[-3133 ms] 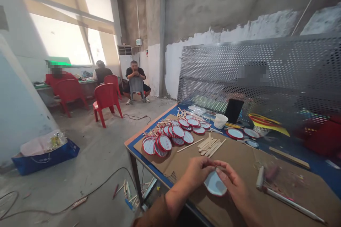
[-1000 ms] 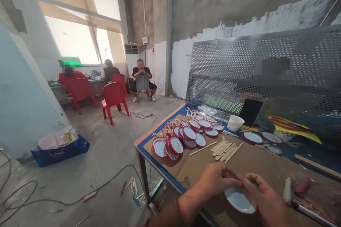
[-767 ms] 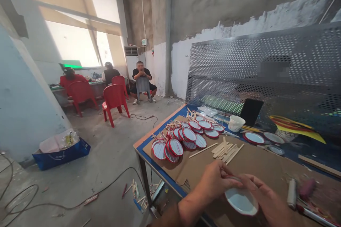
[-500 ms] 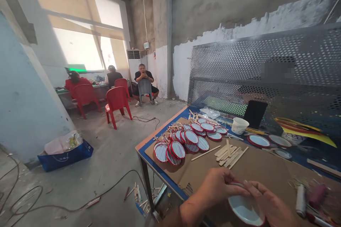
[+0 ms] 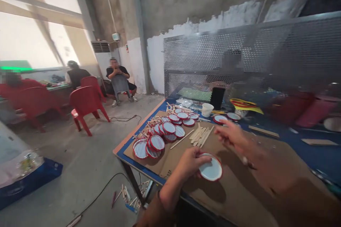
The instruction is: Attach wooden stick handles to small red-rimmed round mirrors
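A red chair (image 5: 86,101) stands on the floor (image 5: 93,152); beyond it, a person (image 5: 115,72) in black sits on a gray chair (image 5: 121,85). A blue bag (image 5: 39,184) — plastic inside — sits at left, a perforated metal panel (image 5: 191,56) behind the table.

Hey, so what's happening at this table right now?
The left hand holds a round white disc with a red rim above the brown cardboard sheet. The right hand is off it, blurred, near the pale flat wooden sticks. Similar red-rimmed discs lie heaped on the cardboard's far left.
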Demonstrator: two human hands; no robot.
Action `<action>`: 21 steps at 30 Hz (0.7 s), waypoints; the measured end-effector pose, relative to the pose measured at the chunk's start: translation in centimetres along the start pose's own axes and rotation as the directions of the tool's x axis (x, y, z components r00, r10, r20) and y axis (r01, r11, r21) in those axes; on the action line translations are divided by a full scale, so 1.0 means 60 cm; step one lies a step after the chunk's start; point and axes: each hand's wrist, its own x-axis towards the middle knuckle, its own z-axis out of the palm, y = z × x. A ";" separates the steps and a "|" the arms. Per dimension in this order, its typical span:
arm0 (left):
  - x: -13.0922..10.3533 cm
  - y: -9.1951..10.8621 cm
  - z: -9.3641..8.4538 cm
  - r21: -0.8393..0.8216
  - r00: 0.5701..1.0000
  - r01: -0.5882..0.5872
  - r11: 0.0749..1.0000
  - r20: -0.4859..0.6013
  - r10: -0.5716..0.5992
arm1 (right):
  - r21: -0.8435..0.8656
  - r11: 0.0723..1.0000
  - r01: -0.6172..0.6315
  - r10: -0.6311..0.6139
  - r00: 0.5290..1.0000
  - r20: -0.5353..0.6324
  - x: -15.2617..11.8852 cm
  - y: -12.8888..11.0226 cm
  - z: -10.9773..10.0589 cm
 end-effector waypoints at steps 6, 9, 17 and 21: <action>0.002 -0.004 0.003 -0.004 0.999 -0.051 0.999 0.008 0.051 | 0.109 0.994 -0.012 0.025 0.993 -0.112 0.077 -0.069 -0.042; 0.004 -0.009 0.007 -0.027 0.999 -0.034 0.999 0.007 0.034 | 0.045 0.999 -0.024 0.028 0.996 -0.082 0.055 -0.035 -0.036; 0.004 -0.010 0.014 -0.081 0.998 -0.066 0.995 0.010 0.067 | -0.111 0.994 0.020 -0.026 0.998 -0.057 -0.022 0.068 -0.066; 0.004 -0.011 0.011 -0.140 0.996 -0.078 0.987 0.020 0.082 | -0.101 0.987 0.124 -0.148 0.945 -0.291 -0.020 0.078 -0.103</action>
